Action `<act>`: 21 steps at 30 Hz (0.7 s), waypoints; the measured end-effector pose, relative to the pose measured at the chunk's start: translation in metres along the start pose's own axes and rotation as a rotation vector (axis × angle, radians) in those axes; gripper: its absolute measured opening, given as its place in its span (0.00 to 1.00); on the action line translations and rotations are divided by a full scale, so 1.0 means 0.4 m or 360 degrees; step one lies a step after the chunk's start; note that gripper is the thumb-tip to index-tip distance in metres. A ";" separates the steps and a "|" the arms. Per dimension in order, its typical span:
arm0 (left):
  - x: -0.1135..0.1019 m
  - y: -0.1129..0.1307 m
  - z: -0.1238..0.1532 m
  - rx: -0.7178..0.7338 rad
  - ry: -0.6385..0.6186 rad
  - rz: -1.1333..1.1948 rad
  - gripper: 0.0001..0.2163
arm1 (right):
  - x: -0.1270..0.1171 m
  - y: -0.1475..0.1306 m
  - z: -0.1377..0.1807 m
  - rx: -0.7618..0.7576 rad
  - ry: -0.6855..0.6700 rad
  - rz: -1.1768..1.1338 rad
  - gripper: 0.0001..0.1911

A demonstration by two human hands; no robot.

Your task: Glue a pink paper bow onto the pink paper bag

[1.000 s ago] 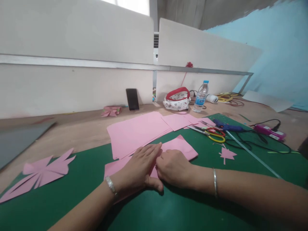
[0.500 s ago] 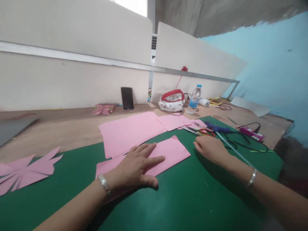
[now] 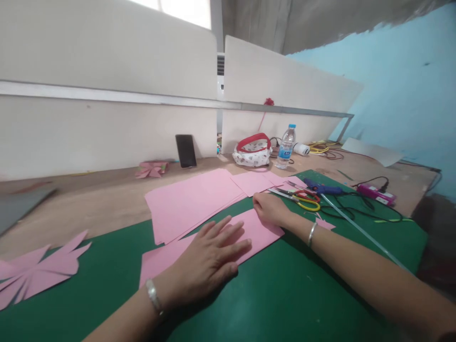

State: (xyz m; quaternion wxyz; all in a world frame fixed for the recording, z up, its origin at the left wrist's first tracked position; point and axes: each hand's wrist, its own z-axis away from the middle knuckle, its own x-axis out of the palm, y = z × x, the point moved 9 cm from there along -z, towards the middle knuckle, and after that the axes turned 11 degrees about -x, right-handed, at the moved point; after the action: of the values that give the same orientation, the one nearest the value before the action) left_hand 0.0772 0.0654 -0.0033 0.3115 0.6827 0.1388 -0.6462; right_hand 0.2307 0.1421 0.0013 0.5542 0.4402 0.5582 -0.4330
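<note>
A folded sheet of pink paper (image 3: 167, 256) lies at a slant on the green mat (image 3: 270, 294). Flat across its middle rests my left hand (image 3: 213, 256), open, with the fingers spread. My right hand (image 3: 270, 208) is closed and touches the paper's far right corner; its fingertips are hidden, so whether it pinches anything cannot be seen. Just behind the folded sheet is a stack of larger pink sheets (image 3: 195, 199). To the right of my right hand are scissors (image 3: 308, 203) with yellow and red handles and a blue glue gun (image 3: 324, 187) holding a long clear glue stick.
Cut pink petal shapes (image 3: 46, 270) lie at the left. A phone (image 3: 185, 151) leans on the white partition, near a white and red pouch (image 3: 252, 151) and a water bottle (image 3: 286, 149). A purple power strip (image 3: 375, 194) and cables occupy the right side.
My right hand has moved left from beside the scissors onto the paper's far right corner, uncovering the scissors' handles. My left hand stays flat on the paper with fingers slightly shifted.
</note>
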 end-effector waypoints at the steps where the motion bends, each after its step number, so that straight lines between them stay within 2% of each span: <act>1: 0.003 0.018 0.002 0.0041 -0.0033 0.0024 0.21 | -0.001 -0.005 0.005 0.0018 0.0034 0.0032 0.15; 5: 0.015 0.070 0.013 0.0097 -0.0135 0.0061 0.28 | -0.009 -0.028 0.012 0.0055 0.0153 0.0129 0.15; 9: 0.024 0.089 0.045 0.0035 -0.0222 0.0015 0.35 | -0.009 -0.034 0.011 0.0026 0.0195 0.0130 0.14; 12: 0.023 0.087 0.076 -0.0138 -0.0329 -0.0065 0.36 | -0.007 -0.026 0.010 0.0009 0.0203 0.0092 0.15; 15: 0.009 0.076 0.113 -0.0405 -0.0377 -0.0139 0.37 | -0.005 -0.020 0.011 -0.0010 0.0192 0.0029 0.15; 18: 0.012 0.050 0.183 -0.0633 -0.0304 -0.0232 0.34 | -0.003 -0.016 0.012 -0.0026 0.0179 -0.0063 0.16; 21: 0.035 0.008 0.297 -0.0691 -0.0019 -0.0359 0.29 | 0.000 -0.009 0.011 -0.0029 0.0165 -0.0205 0.16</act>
State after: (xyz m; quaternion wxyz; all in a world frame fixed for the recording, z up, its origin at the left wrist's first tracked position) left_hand -0.0137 -0.0118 -0.0126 0.3777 0.5761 0.3480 -0.6359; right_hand 0.2281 0.1371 0.0013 0.4996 0.4202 0.6171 -0.4393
